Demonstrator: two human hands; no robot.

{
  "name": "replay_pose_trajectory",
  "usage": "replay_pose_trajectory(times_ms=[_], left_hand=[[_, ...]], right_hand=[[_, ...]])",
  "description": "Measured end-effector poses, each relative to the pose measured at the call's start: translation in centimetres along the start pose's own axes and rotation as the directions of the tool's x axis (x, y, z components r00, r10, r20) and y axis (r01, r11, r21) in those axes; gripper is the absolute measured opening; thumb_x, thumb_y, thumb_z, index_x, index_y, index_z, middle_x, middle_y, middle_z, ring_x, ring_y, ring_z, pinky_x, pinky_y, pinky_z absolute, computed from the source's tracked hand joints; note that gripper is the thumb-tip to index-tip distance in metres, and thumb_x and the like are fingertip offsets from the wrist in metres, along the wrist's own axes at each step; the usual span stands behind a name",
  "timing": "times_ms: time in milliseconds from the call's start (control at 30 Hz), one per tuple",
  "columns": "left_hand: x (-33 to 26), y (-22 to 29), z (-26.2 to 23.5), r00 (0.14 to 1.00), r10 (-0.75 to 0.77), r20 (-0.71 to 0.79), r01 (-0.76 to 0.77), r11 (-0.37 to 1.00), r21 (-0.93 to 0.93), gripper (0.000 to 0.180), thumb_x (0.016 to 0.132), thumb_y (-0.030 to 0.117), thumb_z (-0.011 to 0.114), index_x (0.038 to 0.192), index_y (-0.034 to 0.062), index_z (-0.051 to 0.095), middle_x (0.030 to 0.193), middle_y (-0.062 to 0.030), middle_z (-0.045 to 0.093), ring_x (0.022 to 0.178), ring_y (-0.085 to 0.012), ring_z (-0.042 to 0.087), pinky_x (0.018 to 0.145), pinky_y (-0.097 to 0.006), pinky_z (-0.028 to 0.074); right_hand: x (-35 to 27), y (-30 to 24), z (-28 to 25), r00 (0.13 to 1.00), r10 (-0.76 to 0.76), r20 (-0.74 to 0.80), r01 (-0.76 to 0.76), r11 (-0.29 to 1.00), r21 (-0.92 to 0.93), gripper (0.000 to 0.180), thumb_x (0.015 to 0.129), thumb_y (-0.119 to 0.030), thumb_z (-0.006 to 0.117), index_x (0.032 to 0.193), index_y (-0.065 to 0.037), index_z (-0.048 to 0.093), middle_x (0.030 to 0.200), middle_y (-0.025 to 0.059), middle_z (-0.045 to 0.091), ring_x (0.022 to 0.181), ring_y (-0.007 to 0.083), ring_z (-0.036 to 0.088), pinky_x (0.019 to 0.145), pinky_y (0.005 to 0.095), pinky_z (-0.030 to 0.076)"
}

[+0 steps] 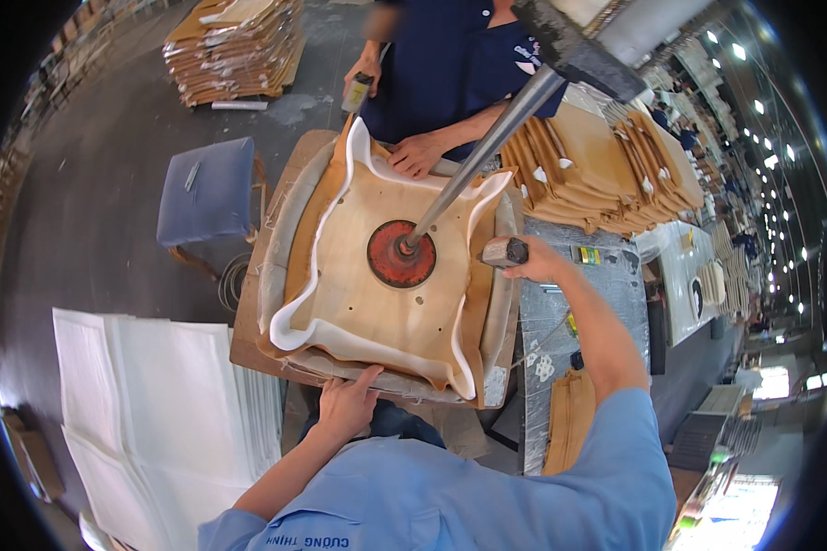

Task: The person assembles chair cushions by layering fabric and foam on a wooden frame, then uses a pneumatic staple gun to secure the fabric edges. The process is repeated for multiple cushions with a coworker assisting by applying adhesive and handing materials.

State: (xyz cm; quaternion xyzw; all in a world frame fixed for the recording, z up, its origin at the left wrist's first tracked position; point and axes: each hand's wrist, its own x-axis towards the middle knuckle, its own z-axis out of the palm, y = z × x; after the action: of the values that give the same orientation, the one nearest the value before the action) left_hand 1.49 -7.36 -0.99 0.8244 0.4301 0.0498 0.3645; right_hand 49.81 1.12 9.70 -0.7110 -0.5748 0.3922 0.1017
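Right hand grips handheld tool over right edge of counter; left hand at near edge, can't tell grip; red disc on wooden panel, mid-counter.

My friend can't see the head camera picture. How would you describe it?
A person's right hand holds a tool beside a pale panel edged with white padding, while the left hand is at its near side. A red disc on a metal rod sits on the panel. Opposite, a co-worker holds another tool.
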Motion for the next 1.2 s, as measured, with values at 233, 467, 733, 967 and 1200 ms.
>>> replay_pose_trajectory(times_ms=[233,467,733,967,1200], left_hand=[[-0.3,1.8,1.2,0.984,-0.127,-0.128,0.126,0.992,-0.01,0.049,0.094,0.017,0.075,0.142,0.0189,0.065,0.109,-0.0157,0.081,0.114,-0.0412,0.07,0.106,-0.054,0.049],[0.2,1.9,1.8,0.97,-0.177,-0.168,0.175,0.984,-0.028,0.048,0.092,0.014,0.073,0.139,0.0181,0.067,0.107,-0.0161,0.081,0.114,-0.0407,0.07,0.106,-0.054,0.049],[0.7,2.2,1.6,0.968,-0.17,-0.183,0.168,0.985,-0.026,0.047,0.09,0.012,0.072,0.136,0.019,0.069,0.102,-0.0166,0.08,0.11,-0.04,0.071,0.106,-0.052,0.049],[0.4,2.2,1.3,0.965,-0.173,-0.198,0.169,0.985,-0.038,0.048,0.089,0.012,0.072,0.136,0.0197,0.07,0.101,-0.0164,0.08,0.112,-0.0389,0.071,0.109,-0.051,0.048],[0.7,2.1,1.2,0.969,-0.166,-0.181,0.163,0.986,-0.032,0.047,0.089,0.013,0.073,0.136,0.0207,0.069,0.1,-0.0164,0.081,0.109,-0.0398,0.071,0.106,-0.052,0.049]], right_hand=[[3.8,0.6,-1.1,0.984,0.001,0.176,0.031,0.983,-0.181,0.072,0.078,-0.011,0.095,0.146,-0.015,0.07,0.129,0.0142,0.08,0.117,0.0312,0.074,0.107,0.0405,0.056],[3.8,0.7,-2.1,0.974,0.037,0.225,0.018,0.971,-0.237,0.074,0.077,-0.011,0.095,0.146,-0.016,0.07,0.129,0.013,0.08,0.119,0.0297,0.074,0.11,0.0393,0.055],[3.9,1.4,-2.1,0.978,-0.017,0.208,0.059,0.978,-0.201,0.071,0.079,-0.013,0.095,0.145,-0.016,0.071,0.127,0.0146,0.08,0.118,0.0328,0.074,0.109,0.041,0.055],[3.9,1.0,-2.0,0.969,-0.006,0.247,0.052,0.983,-0.178,0.069,0.08,-0.018,0.094,0.145,-0.016,0.071,0.127,0.018,0.08,0.121,0.0383,0.074,0.107,0.0446,0.057],[3.8,0.6,-1.9,0.979,0.01,0.203,0.025,0.986,-0.168,0.069,0.078,-0.006,0.094,0.143,-0.01,0.071,0.126,0.0136,0.081,0.114,0.0266,0.074,0.107,0.0388,0.056]])
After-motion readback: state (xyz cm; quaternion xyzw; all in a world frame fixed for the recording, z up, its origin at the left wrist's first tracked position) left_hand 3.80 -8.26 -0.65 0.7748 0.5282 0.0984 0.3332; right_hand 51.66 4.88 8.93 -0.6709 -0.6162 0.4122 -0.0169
